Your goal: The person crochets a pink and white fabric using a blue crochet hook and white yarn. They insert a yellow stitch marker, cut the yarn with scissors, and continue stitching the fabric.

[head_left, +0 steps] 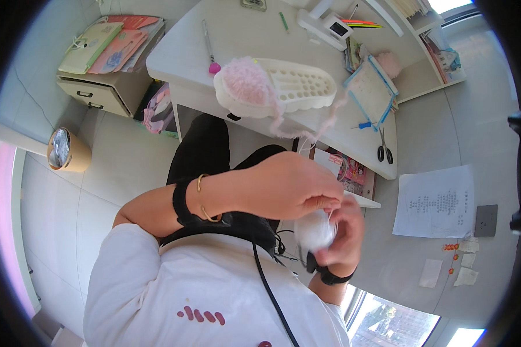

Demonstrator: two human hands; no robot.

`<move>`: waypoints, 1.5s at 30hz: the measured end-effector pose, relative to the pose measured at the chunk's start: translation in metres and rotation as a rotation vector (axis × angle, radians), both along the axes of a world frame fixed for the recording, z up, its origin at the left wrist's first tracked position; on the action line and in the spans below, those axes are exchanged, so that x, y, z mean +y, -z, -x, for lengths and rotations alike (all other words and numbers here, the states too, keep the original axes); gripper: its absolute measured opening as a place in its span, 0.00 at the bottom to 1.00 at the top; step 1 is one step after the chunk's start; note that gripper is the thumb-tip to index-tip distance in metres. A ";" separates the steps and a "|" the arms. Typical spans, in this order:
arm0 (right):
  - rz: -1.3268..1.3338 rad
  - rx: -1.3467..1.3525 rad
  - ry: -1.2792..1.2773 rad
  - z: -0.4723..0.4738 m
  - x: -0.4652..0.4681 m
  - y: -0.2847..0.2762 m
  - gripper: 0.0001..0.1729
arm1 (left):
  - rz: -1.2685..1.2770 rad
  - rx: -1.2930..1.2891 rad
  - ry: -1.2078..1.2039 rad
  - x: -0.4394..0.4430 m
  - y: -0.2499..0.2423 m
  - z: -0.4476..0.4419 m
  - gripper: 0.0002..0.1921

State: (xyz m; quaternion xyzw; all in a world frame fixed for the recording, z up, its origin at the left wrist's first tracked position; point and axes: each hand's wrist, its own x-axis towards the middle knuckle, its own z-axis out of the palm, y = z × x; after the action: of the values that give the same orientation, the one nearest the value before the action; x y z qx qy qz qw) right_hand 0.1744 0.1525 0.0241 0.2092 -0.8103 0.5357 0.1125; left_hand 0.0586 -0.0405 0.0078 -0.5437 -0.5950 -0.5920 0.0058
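My right hand (347,230) is curled around a ball of white yarn (316,232), slightly blurred, over my lap. My left hand (308,186) reaches across from the left and pinches white strands at the ball's upper edge. Thin white strands also rise behind my left hand towards fluffy pink yarn (301,132) hanging at the desk's front edge. On the desk (178,47) lies a cream slipper sole (304,84) with round holes, its left end covered by a fluffy pink crocheted or knitted piece (245,80).
Black scissors (384,147) and a blue-handled tool (364,126) lie at the desk's right. Behind them are a blue-edged pouch (371,93) and a pink yarn ball (388,65). A drawer (369,200) stands open beneath. A pink-ended pen-like tool (209,47) lies left of the sole.
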 end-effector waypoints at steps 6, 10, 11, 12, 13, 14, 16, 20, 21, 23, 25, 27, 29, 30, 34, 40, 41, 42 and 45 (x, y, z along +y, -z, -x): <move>0.647 0.297 0.351 0.003 0.009 0.002 0.33 | 0.320 0.033 0.268 0.008 0.003 -0.016 0.03; -0.202 0.082 0.390 -0.001 0.019 0.002 0.30 | 0.175 0.054 0.193 0.009 0.001 -0.017 0.02; -0.200 -0.053 0.261 -0.008 0.016 0.004 0.29 | 0.115 0.057 0.146 0.009 0.001 -0.012 0.02; -0.007 -0.113 0.112 -0.013 0.014 0.006 0.29 | 0.056 0.060 0.099 0.010 0.003 -0.008 0.02; 0.204 -0.139 -0.040 -0.018 0.011 0.009 0.28 | 0.113 0.042 0.117 0.010 0.004 -0.005 0.01; 0.480 -0.128 -0.135 -0.021 0.009 0.011 0.32 | 0.171 0.024 0.135 0.011 0.006 -0.003 0.01; 0.890 0.046 -0.040 -0.024 0.010 0.012 0.37 | 0.230 0.015 0.194 0.014 0.009 -0.005 0.01; 0.536 0.208 0.699 -0.010 0.027 0.009 0.40 | 0.231 0.035 0.289 0.014 0.007 -0.015 0.01; 0.190 0.219 0.628 -0.006 0.031 0.009 0.36 | 0.233 0.033 0.300 0.012 0.005 -0.016 0.01; -0.110 0.097 0.428 -0.006 0.030 0.013 0.33 | 0.173 0.023 0.243 0.008 0.003 -0.014 0.00; -0.148 -0.122 0.186 -0.014 0.026 0.015 0.31 | 0.117 0.010 0.208 0.007 0.003 -0.009 0.00; 0.216 -0.183 -0.134 -0.017 0.020 0.017 0.32 | 0.067 0.001 0.199 0.008 0.006 -0.004 0.01; 0.681 -0.123 -0.313 -0.018 0.015 0.017 0.37 | 0.120 -0.015 0.194 0.010 0.011 0.001 0.01; 0.891 -0.054 -0.263 -0.019 0.014 0.014 0.39 | 0.180 -0.034 0.204 0.011 0.013 0.002 0.01; 0.710 0.242 0.370 -0.003 0.023 0.008 0.41 | 0.217 -0.002 0.289 0.010 0.014 -0.008 0.02; 0.032 -0.172 0.099 -0.016 0.014 0.018 0.30 | 0.122 -0.013 0.241 0.004 0.009 -0.006 0.01; 0.230 -0.226 -0.023 -0.022 0.011 0.018 0.29 | 0.086 -0.032 0.199 0.006 0.010 -0.001 0.01; 0.414 -0.165 -0.171 -0.022 0.009 0.020 0.37 | 0.065 -0.056 0.160 0.007 0.012 0.003 0.01; 0.957 0.065 -0.205 -0.019 0.013 0.016 0.43 | 0.234 -0.093 0.235 0.006 0.017 0.008 0.02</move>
State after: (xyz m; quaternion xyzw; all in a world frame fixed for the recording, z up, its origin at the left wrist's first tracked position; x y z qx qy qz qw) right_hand 0.1936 0.1653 0.0082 0.2296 -0.4443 0.8495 0.1680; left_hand 0.0503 -0.0348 -0.0090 -0.5784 -0.5917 -0.5399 -0.1544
